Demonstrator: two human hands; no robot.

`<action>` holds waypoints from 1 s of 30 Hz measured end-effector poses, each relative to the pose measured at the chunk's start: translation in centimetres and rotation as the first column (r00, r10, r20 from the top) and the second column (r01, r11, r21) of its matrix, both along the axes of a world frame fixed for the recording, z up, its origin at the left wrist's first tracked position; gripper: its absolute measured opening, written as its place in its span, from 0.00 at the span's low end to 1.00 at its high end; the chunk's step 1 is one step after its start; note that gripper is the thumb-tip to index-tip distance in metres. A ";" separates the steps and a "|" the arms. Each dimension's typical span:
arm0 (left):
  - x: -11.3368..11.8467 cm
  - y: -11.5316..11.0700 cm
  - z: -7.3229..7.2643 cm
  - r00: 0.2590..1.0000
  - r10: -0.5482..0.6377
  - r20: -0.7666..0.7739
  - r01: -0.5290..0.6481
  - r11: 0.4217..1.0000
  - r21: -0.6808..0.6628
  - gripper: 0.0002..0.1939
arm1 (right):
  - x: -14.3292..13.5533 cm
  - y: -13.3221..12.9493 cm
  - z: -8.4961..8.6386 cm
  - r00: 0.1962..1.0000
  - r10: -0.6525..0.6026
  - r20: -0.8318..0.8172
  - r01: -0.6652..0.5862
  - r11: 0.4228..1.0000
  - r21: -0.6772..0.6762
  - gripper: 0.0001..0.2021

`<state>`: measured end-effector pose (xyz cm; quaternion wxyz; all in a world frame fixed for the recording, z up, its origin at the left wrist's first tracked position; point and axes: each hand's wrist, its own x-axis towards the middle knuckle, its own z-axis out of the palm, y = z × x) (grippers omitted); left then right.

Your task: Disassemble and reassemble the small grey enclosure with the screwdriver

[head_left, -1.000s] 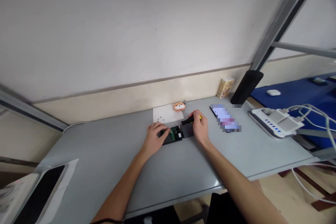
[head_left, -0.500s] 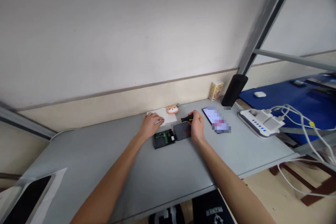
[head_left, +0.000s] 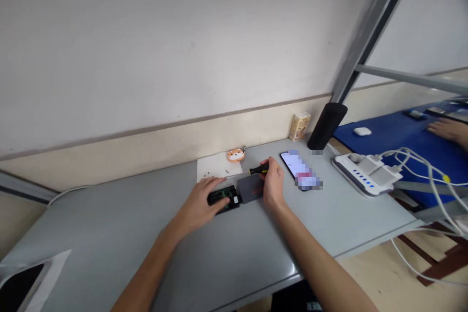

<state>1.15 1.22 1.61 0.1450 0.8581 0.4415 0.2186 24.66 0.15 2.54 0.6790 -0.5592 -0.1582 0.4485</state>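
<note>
My right hand [head_left: 273, 185] is closed round the black-and-yellow handle of a screwdriver [head_left: 259, 169], whose thin shaft points left. Beneath that hand lies a dark flat cover panel [head_left: 250, 189], partly hidden by my fingers. My left hand [head_left: 199, 204] reaches over a dark casing with a green circuit board [head_left: 233, 200]. Its thumb and fingers are spread, and the fingertips come close to the screwdriver's tip; whether they touch it I cannot tell. Behind lies a sheet of white paper [head_left: 215, 163] with several tiny dark screws [head_left: 226, 171] on it.
An orange animal-face case [head_left: 236, 155] sits on the paper's back edge. To the right are a lit phone [head_left: 292, 161], a small box [head_left: 300, 126], a black cylinder [head_left: 327, 126] and a power strip [head_left: 360, 175] with white cables. Another person's hand [head_left: 448, 129] rests on the blue table.
My left hand has moved from the paper toward me, over the circuit board, and its fingers have spread. The right hand still holds the screwdriver. Another person's hand has appeared at right.
</note>
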 end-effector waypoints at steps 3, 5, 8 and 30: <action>-0.1 -2.5 -1.4 0.998 -0.036 -0.050 0.035 0.999 -0.031 0.34 | 0.0 -0.1 0.2 0.998 -0.055 0.002 0.055 0.998 -0.010 0.17; -0.1 -2.8 -2.1 0.999 -0.016 -0.030 0.016 0.999 -0.028 0.33 | -0.1 -0.1 0.3 0.998 -0.066 0.001 0.066 0.998 -0.025 0.17; 0.1 -2.6 -2.3 0.999 0.033 0.022 -0.033 0.999 -0.015 0.32 | 0.0 -0.1 0.4 0.998 -0.065 -0.016 0.064 0.997 -0.042 0.17; 0.8 -2.5 -1.5 0.875 0.159 0.457 -0.119 0.986 -0.114 0.30 | 0.9 0.3 -0.1 0.988 -0.101 -0.118 0.108 0.993 0.057 0.13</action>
